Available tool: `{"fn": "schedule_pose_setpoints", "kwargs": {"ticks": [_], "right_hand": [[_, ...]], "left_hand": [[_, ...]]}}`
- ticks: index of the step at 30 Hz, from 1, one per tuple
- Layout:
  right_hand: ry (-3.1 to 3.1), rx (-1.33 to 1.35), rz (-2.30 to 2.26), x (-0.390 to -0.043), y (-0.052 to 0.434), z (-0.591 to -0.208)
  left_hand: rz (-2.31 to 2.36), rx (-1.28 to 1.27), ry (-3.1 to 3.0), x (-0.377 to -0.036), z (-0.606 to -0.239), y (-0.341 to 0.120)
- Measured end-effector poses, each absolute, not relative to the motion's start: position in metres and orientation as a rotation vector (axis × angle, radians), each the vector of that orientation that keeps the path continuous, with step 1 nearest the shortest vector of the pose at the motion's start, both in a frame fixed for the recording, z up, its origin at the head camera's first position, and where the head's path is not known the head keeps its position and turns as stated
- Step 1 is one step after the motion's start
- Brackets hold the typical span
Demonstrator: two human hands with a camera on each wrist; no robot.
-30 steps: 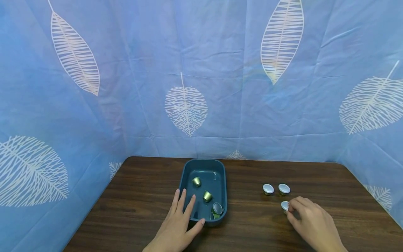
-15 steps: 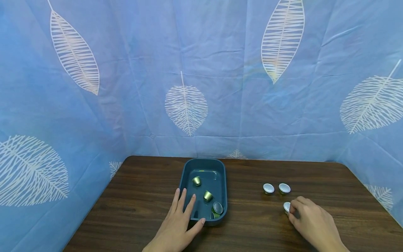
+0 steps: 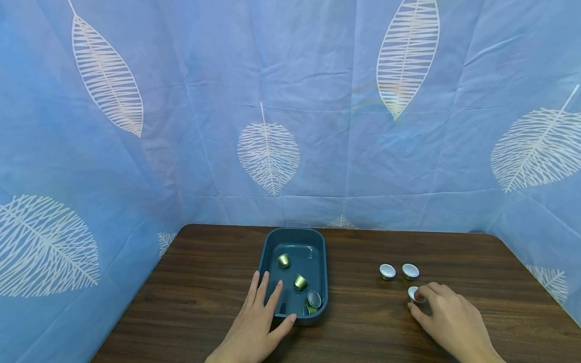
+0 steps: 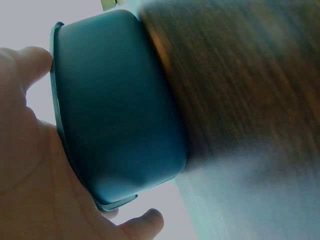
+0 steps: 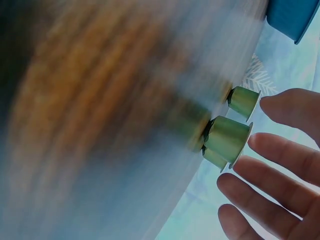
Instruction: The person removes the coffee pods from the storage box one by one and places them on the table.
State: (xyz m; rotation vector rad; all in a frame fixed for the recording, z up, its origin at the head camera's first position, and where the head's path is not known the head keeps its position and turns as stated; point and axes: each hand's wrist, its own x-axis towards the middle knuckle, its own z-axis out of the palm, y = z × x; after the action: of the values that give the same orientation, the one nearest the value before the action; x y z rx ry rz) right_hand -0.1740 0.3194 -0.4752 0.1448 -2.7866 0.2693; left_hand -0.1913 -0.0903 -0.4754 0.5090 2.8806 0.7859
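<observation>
My left hand [image 3: 251, 325] rests at the near left corner of a dark teal tray [image 3: 290, 247], its fingers straight and spread over the rim. In the left wrist view, the thumb touches the edge of the tray [image 4: 115, 105]. Inside lie several green-gold coffee capsules [image 3: 300, 282]. At the right, my right hand [image 3: 447, 317] has its index fingertip on the silver lid of a coffee capsule [image 3: 412, 292] standing on the table. The right wrist view shows that capsule [image 5: 227, 135] upright under the fingers, with the thumb apart from it.
Two more coffee capsules stand lid up just beyond the right hand, a left one [image 3: 387, 271] and a right one [image 3: 410, 271]. The dark wooden table [image 3: 358, 302] ends at a blue curtain [image 3: 317, 151] with white leaf prints behind and at both sides.
The capsule under my right hand was tilted between thumb and index finger half a second ago; now it stands level and the thumb has spread away. The left hand and tray have not moved.
</observation>
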Motion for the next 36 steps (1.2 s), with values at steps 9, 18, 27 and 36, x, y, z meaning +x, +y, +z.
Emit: {"fn": "schedule_pose_setpoints", "kwargs": {"ticks": [9, 18, 27, 36], "right_hand": [[-2.775, 0.161, 0.257, -0.1749, 0.3203, -0.4761], [-2.748, 0.169, 0.231, -0.1745, 0.3197, -0.4763], [-2.765, 0.179, 0.262, -0.1749, 0.3198, -0.4757], [-2.821, 0.163, 0.264, -0.1768, 0.3199, -0.4751]], "left_hand": [[0.795, 0.513, 2.879, -0.1911, -0.476, -0.0903], [0.802, 0.527, 2.883, -0.1915, -0.4771, -0.0911], [0.804, 0.522, 2.876, -0.1917, -0.4766, -0.0916], [0.813, 0.531, 2.873, -0.1917, -0.4756, -0.0915]]}}
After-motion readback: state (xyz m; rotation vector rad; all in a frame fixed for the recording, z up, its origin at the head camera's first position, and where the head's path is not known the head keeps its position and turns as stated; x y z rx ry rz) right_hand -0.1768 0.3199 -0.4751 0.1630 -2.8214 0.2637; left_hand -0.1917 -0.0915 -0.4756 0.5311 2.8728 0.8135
